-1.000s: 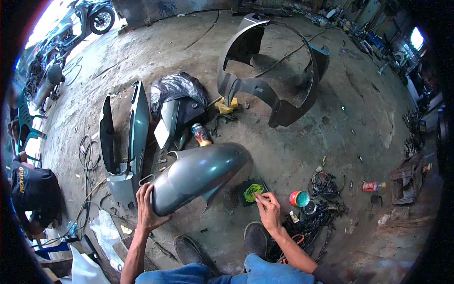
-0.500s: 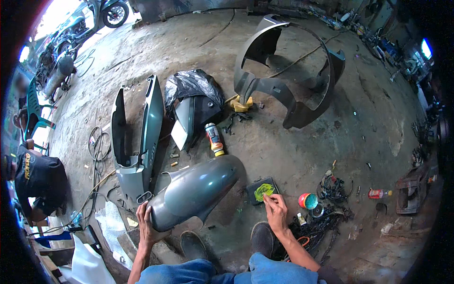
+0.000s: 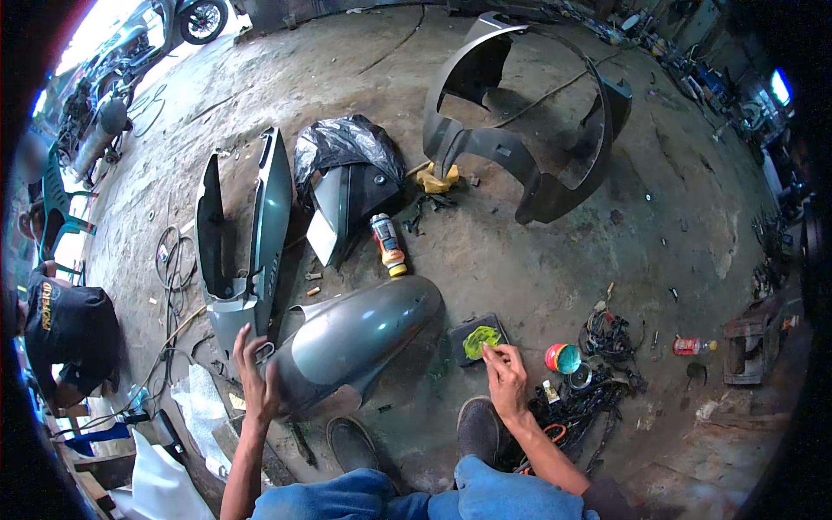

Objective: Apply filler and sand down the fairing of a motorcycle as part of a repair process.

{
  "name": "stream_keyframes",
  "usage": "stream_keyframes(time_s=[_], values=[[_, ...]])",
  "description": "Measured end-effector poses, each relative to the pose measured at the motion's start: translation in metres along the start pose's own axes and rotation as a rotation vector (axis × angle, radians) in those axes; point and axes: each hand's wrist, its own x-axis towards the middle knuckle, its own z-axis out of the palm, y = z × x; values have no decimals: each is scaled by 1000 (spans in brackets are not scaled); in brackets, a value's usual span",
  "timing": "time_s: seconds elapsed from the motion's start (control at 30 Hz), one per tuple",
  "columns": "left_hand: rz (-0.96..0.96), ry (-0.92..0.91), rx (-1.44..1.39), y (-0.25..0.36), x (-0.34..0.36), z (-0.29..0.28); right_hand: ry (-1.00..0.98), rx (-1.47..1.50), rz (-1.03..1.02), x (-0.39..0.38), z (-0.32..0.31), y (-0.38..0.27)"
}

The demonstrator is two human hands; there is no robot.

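Note:
A grey motorcycle mudguard (image 3: 373,342) lies on the floor in front of me, its rounded end pointing away to the right. My left hand (image 3: 256,379) is raised at its near left end, fingers spread, thumb close to the edge; whether it touches cannot be told. My right hand (image 3: 506,381) is pinched over the yellow-green paste (image 3: 482,341) smeared on a dark square board (image 3: 464,354). What those fingers hold, if anything, is too small to make out. Right of this hand, a red tin (image 3: 563,358) lies tilted, its mouth showing teal.
Behind the mudguard are a bottle (image 3: 389,245), a grey tail fairing (image 3: 269,208) and a panel under a black plastic bag (image 3: 351,147). A large curved fairing (image 3: 520,165) stands farther off. Black wiring (image 3: 576,425) lies beside my right foot. A person in black (image 3: 74,325) sits at the left.
My left hand has loosened from the mudguard's end and its fingers have spread. The right hand stays at the board, and the paste's outline has changed. The whole view has shifted slightly.

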Motion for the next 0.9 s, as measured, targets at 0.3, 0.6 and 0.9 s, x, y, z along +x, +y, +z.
stream_keyframes(time_s=[0.3, 0.6, 0.9], values=[[-88, -75, 317, 98, 81, 71, 67, 49, -11, -2, 8, 13], [491, -491, 417, 149, 93, 140, -9, 82, 12, -2, 12, 14], [559, -557, 361, 150, 107, 153, 48, 64, -12, -6, 13, 14]])
